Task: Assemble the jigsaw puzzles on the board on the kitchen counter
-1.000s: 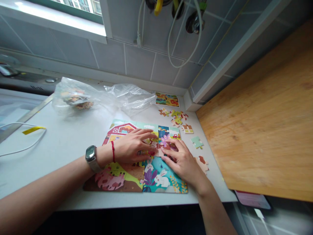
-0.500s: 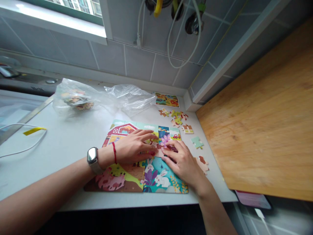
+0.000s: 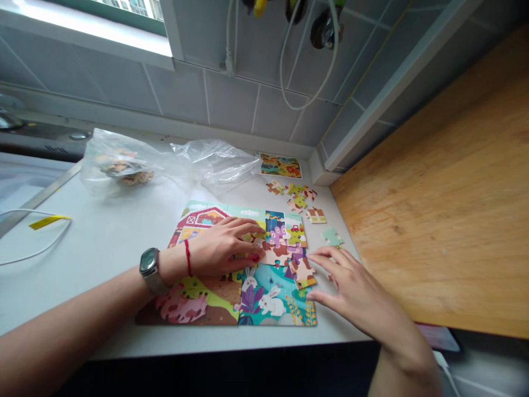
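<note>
A colourful jigsaw puzzle [image 3: 270,298] with a red barn, a pig and white rabbits lies on the white worktop. My left hand [image 3: 233,245] rests flat over its middle, fingers stretched out, hiding the pieces beneath. To the right of the puzzle hovers my right hand [image 3: 347,281], its fingers and thumb apart with nothing between them. Just left of its fingertips, a brown-and-cream puzzle piece [image 3: 303,272] lies tilted across the puzzle's right side. A pale green piece [image 3: 332,237] sits beyond that hand. Another piece is mostly hidden beneath the right hand.
Several loose pieces [image 3: 296,197] lie behind the puzzle, near a printed picture card [image 3: 281,165]. A clear plastic bag [image 3: 215,162] and another bag with pieces inside [image 3: 119,165] stand by the wall. A wooden board [image 3: 446,220] borders the right side; a white cable [image 3: 37,209] lies left.
My right hand has moved right, off the puzzle, and its fingers have spread, uncovering the brown-and-cream pieces. My left hand stays on the puzzle. The view has shifted slightly.
</note>
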### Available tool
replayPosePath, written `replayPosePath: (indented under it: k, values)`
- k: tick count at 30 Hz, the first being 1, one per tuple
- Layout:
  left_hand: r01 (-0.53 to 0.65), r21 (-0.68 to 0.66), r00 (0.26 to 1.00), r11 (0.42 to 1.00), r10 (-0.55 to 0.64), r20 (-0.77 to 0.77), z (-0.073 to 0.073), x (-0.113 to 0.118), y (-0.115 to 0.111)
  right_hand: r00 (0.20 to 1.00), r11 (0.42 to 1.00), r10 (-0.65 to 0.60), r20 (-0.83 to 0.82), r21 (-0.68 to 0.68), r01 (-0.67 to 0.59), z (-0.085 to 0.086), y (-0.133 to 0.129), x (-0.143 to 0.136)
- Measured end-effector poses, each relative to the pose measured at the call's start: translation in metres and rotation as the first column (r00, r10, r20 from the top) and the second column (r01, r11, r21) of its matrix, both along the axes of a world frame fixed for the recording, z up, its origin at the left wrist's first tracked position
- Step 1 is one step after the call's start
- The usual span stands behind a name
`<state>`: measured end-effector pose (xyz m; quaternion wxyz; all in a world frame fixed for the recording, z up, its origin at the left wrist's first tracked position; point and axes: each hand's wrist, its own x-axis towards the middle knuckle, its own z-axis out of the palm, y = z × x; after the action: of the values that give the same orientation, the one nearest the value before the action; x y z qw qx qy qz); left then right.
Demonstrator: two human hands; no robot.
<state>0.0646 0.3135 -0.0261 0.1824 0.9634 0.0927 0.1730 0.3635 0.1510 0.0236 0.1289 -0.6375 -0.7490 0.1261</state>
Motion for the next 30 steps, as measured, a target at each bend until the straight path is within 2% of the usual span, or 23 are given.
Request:
replayPosePath:
  k: [6,16,30]
  values:
    - [-0.008,0.011,1.0,1.0,0.008,-0.023,0.001,0.001,0.0,1.0,0.996,0.025,-0.017,-0.089,-0.027,-0.006,0.004,-0.007]
    - [-0.022,0.015,1.0,1.0,0.023,-0.019,0.002,0.001,-0.001,0.994,0.992,0.022,-0.109,-0.121,-0.035,-0.003,0.017,-0.004]
    - [-0.016,0.036,0.999,0.999,0.017,-0.031,0.001,0.001,-0.001,0.958,0.999,0.005,-0.286,-0.03,-0.014,-0.013,0.027,-0.013]
